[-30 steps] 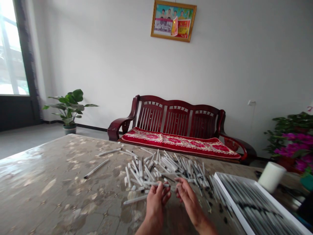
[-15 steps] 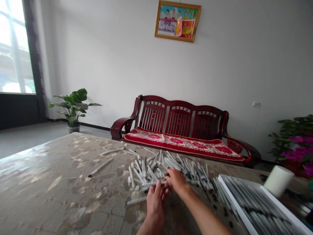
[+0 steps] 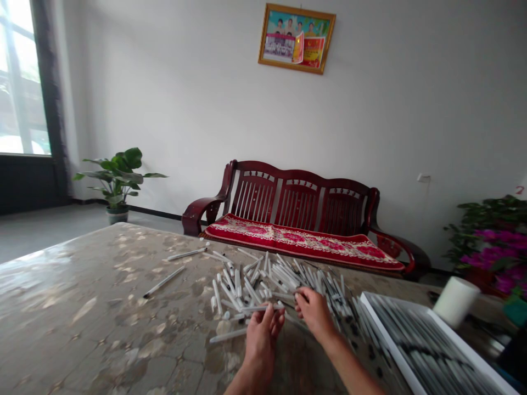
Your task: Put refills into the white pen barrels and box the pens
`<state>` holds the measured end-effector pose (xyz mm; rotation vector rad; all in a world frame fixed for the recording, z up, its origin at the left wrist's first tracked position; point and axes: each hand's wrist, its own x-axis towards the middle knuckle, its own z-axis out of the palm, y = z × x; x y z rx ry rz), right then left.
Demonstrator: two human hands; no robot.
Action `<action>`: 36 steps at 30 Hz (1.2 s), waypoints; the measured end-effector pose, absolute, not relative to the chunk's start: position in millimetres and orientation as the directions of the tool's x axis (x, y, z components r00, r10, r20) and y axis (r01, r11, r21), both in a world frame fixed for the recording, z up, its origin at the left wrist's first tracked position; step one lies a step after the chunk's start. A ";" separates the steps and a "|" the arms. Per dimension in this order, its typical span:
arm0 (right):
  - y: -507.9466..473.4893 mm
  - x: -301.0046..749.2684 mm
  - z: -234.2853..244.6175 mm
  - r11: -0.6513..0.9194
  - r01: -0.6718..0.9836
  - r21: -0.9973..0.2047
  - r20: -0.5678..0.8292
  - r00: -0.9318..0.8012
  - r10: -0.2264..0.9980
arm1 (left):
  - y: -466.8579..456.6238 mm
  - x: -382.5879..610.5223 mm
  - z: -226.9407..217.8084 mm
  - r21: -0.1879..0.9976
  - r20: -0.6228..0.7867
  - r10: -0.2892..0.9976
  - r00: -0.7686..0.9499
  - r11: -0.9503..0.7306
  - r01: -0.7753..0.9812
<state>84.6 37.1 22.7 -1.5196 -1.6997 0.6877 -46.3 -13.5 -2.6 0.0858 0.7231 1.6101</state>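
Observation:
My left hand (image 3: pixel 262 336) is closed around a whitish pen (image 3: pixel 254 309), which lies roughly level across the fingertips. My right hand (image 3: pixel 313 312) is a short way to the right, apart from that pen. Its thumb and fingers are pinched together; what they hold, if anything, is too small to make out. Just beyond both hands spreads a loose pile of pens (image 3: pixel 236 286), white or translucent, some with black ends. One pale pen (image 3: pixel 228 336) lies on the table left of my left wrist.
A white box (image 3: pixel 405 359) full of pens sits at the right, with a white roll (image 3: pixel 457 302) behind it. Small black pieces lie beside the box. Two stray pens rest left on the patterned table (image 3: pixel 102 307). Beyond stand a wooden bench (image 3: pixel 300 197) and potted plants.
My right hand has drawn away from the pen in my left hand, moving to the right. My left hand keeps the pen in nearly the same place. The view has shifted slightly.

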 end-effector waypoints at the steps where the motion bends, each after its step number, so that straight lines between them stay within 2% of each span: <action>1: 30.4 90.5 19.7 0.124 0.456 -0.881 0.143 0.009 0.990 | -14.3 -44.6 -2.7 0.493 -0.351 0.918 -0.184 0.015 -0.870; 3: 16.0 96.4 13.1 0.091 0.225 -0.970 0.109 0.068 0.992 | -16.0 -41.5 -3.3 0.494 -0.358 0.918 -0.171 0.031 -0.869; 6: -4.2 92.1 5.5 0.078 0.010 -0.997 0.079 0.130 0.988 | -19.1 -38.4 -3.9 0.498 -0.347 0.925 -0.152 0.044 -0.866; 11: -18.6 77.0 2.5 0.110 -0.081 -0.991 0.097 0.149 0.984 | -21.3 -38.1 -5.5 0.527 -0.303 0.944 -0.132 0.051 -0.849; 22: -15.1 75.8 -4.9 0.146 -0.020 -0.989 0.141 0.177 0.974 | -22.1 -36.6 -11.3 0.545 -0.264 0.961 -0.086 0.075 -0.835; 28: -11.0 78.4 -9.9 0.248 0.151 -0.957 0.272 0.161 0.949 | -22.1 -36.7 -13.1 0.593 -0.239 0.965 -0.103 0.061 -0.803; 33: -13.2 80.0 -13.9 0.339 0.319 -0.885 0.395 0.128 0.910 | -24.0 -39.2 -10.2 0.706 -0.177 0.972 -0.157 0.014 -0.708; 36: -16.8 81.6 -12.4 0.353 0.446 -0.823 0.446 0.122 0.886 | -26.8 -39.0 -4.6 0.776 -0.093 0.980 -0.173 -0.038 -0.630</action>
